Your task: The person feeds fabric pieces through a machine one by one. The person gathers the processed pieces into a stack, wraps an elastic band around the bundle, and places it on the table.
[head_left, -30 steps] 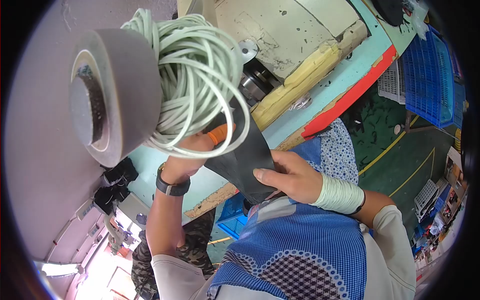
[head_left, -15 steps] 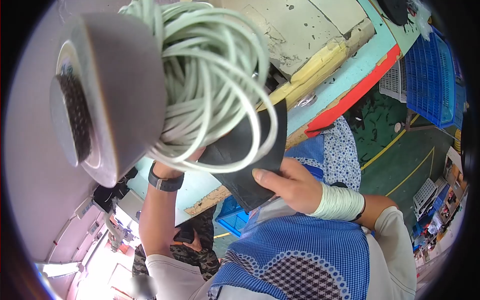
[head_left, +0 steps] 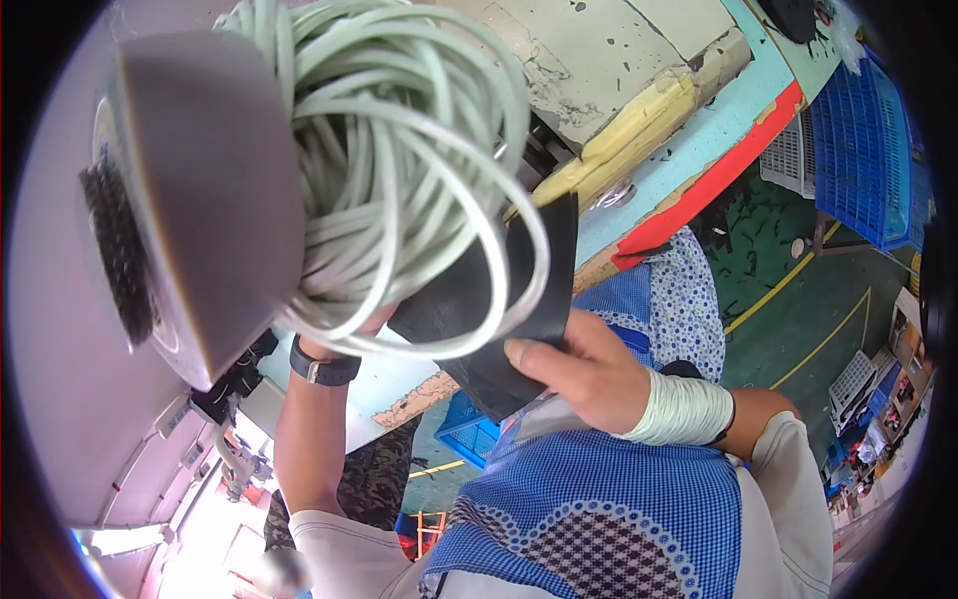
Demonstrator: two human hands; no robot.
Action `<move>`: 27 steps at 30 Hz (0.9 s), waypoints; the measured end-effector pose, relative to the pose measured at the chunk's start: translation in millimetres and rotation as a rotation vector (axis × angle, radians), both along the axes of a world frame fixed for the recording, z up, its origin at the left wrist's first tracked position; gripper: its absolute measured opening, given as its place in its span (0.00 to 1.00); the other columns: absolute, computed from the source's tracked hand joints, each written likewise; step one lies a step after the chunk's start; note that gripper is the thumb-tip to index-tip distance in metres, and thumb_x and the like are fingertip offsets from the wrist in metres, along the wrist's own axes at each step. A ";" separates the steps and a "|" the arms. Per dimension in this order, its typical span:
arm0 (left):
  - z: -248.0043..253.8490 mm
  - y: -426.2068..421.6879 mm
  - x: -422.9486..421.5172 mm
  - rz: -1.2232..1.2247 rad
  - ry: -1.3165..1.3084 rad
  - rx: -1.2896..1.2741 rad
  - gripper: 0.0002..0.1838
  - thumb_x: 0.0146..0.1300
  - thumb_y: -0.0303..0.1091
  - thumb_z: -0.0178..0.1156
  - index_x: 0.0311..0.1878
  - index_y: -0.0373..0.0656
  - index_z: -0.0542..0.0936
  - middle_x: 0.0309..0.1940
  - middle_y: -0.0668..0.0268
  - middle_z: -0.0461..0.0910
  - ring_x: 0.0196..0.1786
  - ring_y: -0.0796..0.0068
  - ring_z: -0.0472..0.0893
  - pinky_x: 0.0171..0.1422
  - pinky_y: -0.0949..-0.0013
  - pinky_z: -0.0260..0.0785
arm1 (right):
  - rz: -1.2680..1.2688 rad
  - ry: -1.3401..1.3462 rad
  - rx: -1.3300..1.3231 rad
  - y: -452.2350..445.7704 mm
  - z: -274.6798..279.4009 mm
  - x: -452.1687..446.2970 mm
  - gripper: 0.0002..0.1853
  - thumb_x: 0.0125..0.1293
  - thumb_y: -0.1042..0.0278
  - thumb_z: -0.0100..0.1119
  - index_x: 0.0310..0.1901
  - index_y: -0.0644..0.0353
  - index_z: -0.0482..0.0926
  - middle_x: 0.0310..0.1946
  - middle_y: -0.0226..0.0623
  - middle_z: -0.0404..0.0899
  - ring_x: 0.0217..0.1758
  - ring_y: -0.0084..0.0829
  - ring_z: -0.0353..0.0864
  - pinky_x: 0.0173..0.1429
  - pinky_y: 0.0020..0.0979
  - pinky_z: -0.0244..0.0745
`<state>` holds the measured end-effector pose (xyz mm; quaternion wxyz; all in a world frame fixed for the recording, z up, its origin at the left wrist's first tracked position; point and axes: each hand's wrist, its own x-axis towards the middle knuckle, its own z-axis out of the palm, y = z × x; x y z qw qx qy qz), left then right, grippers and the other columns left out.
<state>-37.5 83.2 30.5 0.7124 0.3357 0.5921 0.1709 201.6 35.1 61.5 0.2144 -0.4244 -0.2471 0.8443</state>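
The step in hand looks like holding and steadying 1 black sheet (head_left: 449, 295) in front of the blue checked apron (head_left: 619, 479). The sheet is in the air at the near side of the bench (head_left: 693, 143), slanting, with its upper corner in front of the yellow bar (head_left: 631, 130) and its lowest corner pointing down toward the apron.

The right hand (head_left: 599, 377) pinches the sheet at its right edge, thumb flat on the near face and the other fingers behind it. Thin pale cord (head_left: 682, 407) is wound many times around that wrist.

The left hand (head_left: 378, 318) is mostly hidden behind a big coil of pale cord (head_left: 344, 190); only a bit of skin shows above the black watch (head_left: 325, 367). It is at the sheet's left side, but I cannot tell whether its fingers grip, press or lie loose.

The coil and a grey roll (head_left: 215, 180) are close to the camera, and loops of the coil cross the view of the sheet. As a judgement, any shift of the sheet calls for a firm right thumb, support from the left side, and edges kept away from those loops. 2 or more blue crates (head_left: 863, 150) are well apart, beyond the bench.
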 end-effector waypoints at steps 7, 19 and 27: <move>-2.3 3.2 3.9 0.218 -0.056 -0.051 0.13 0.67 0.26 0.60 0.52 0.30 0.78 0.43 0.63 0.83 0.41 0.80 0.82 0.48 0.75 0.77 | -0.237 -0.055 -0.086 16.7 -9.0 6.8 0.11 0.69 0.69 0.51 0.41 0.68 0.79 0.30 0.33 0.80 0.31 0.21 0.75 0.36 0.27 0.72; 11.4 2.4 10.7 0.302 -0.162 -0.114 0.13 0.66 0.25 0.60 0.52 0.30 0.78 0.45 0.62 0.82 0.45 0.77 0.82 0.53 0.74 0.76 | -0.164 -0.061 0.002 12.9 -3.1 7.6 0.09 0.67 0.71 0.53 0.40 0.69 0.77 0.30 0.34 0.78 0.31 0.22 0.73 0.38 0.29 0.71; 17.9 12.3 16.5 0.093 -0.036 -0.123 0.10 0.67 0.25 0.60 0.49 0.31 0.80 0.40 0.64 0.84 0.38 0.81 0.83 0.45 0.76 0.78 | -0.065 0.003 -0.075 0.7 2.2 0.3 0.09 0.66 0.70 0.55 0.38 0.68 0.76 0.29 0.29 0.76 0.31 0.18 0.71 0.35 0.26 0.68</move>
